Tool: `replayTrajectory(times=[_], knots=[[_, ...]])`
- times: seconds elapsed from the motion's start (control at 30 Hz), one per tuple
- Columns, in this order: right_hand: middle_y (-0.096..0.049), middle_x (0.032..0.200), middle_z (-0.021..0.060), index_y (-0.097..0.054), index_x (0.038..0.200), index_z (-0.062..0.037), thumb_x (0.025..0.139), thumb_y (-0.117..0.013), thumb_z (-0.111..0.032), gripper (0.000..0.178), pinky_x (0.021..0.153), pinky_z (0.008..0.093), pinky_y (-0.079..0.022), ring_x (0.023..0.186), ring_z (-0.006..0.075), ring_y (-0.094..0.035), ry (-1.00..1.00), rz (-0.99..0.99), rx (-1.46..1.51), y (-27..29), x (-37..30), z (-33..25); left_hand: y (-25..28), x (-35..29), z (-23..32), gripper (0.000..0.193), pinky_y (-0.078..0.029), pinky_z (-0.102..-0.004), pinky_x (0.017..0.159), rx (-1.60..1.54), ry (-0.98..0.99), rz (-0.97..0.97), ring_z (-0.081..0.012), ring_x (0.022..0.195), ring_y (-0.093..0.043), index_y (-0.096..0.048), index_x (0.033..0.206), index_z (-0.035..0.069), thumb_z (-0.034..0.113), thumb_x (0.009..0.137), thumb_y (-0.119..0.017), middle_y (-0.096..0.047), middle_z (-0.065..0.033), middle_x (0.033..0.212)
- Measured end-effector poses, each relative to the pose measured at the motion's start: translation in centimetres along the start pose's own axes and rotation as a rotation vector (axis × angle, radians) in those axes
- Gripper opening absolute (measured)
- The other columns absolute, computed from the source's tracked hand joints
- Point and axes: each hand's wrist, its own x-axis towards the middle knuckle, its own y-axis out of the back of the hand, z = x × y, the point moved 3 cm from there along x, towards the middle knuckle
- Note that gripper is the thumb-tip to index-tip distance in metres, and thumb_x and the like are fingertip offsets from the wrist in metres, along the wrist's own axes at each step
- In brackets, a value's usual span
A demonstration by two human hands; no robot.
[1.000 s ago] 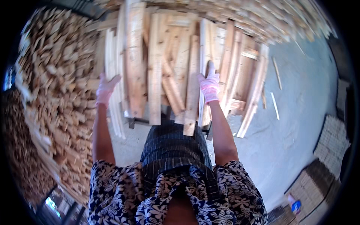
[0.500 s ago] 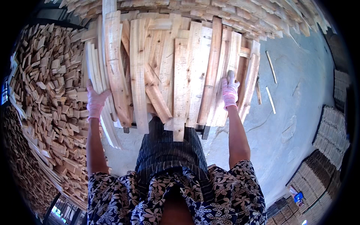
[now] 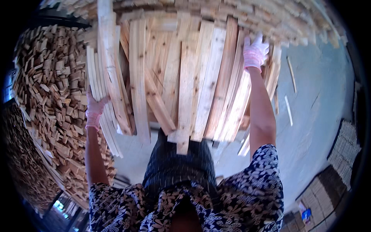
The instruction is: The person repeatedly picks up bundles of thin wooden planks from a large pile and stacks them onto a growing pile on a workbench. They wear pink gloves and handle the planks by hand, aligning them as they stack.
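Note:
Both hands wear pale knitted gloves with pink cuffs. On the left edge of the pile, my left hand (image 3: 96, 110) clasps a bunch of narrow wooden slats (image 3: 101, 79), thumb on one side and fingers on the other. At the far right of the pile, my right hand (image 3: 256, 52) is spread with its fingers apart, over the upper ends of the boards; whether it touches them I cannot tell. Between the hands lie several long wooden boards (image 3: 187, 85), mostly pointing toward me. One short board (image 3: 160, 106) lies slanted among them.
A large heap of wood offcuts (image 3: 58, 89) rises at the left. Stacked timber (image 3: 247, 17) runs along the far side. Two thin sticks, one a pale strip (image 3: 288, 111), lie on the grey floor (image 3: 309, 104) at the right. Bundled slats (image 3: 344, 145) stand along the right edge.
My right hand has moved away from me and slightly right, from the boards' middle to their far ends, its fingers now spread. My left hand stays on the slats. The view has shifted slightly.

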Motion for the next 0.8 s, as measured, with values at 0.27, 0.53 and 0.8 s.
replayTrajectory(times=[0.27, 0.53, 0.8], knots=[[-0.053, 0.133, 0.0264, -0.039, 0.155, -0.0097, 0.097, -0.066, -0.031, 0.068, 0.107, 0.048, -0.046, 0.125, 0.0403, -0.054, -0.165, -0.307, 0.305, 1.3, -20.0, 14.1, 1.1, -1.6, -1.3, 0.105, -0.056, -0.0385, 0.1, -0.126, 0.072, -0.041, -0.0251, 0.119, -0.061, -0.021, 0.158, 0.013, -0.004, 0.076, -0.085, -0.054, -0.013, 0.139], [-0.057, 0.139, 0.0196, -0.031, 0.159, -0.0127, 0.107, -0.05, -0.035, 0.059, 0.099, 0.0479, -0.05, 0.121, 0.0351, -0.06, -0.447, -0.248, 0.918, 2.0, -16.3, 10.7, 1.1, -0.2, 0.4, 0.105, -0.055, -0.0374, 0.098, -0.085, 0.145, -0.114, -0.0254, 0.117, -0.062, -0.023, 0.155, 0.006, 0.008, 0.075, -0.091, -0.057, -0.0143, 0.134], [-0.058, 0.115, 0.028, -0.04, 0.151, -0.0112, 0.107, -0.049, -0.031, 0.05, 0.091, 0.0542, -0.049, 0.105, 0.0468, -0.061, 0.049, -0.167, 0.168, 2.9, -15.0, 4.8, 2.0, 0.5, -2.7, 0.106, -0.056, -0.0358, 0.095, -0.122, 0.252, -0.131, -0.024, 0.115, -0.062, -0.02, 0.158, 0.007, 0.004, 0.077, -0.089, -0.058, -0.0127, 0.133]])
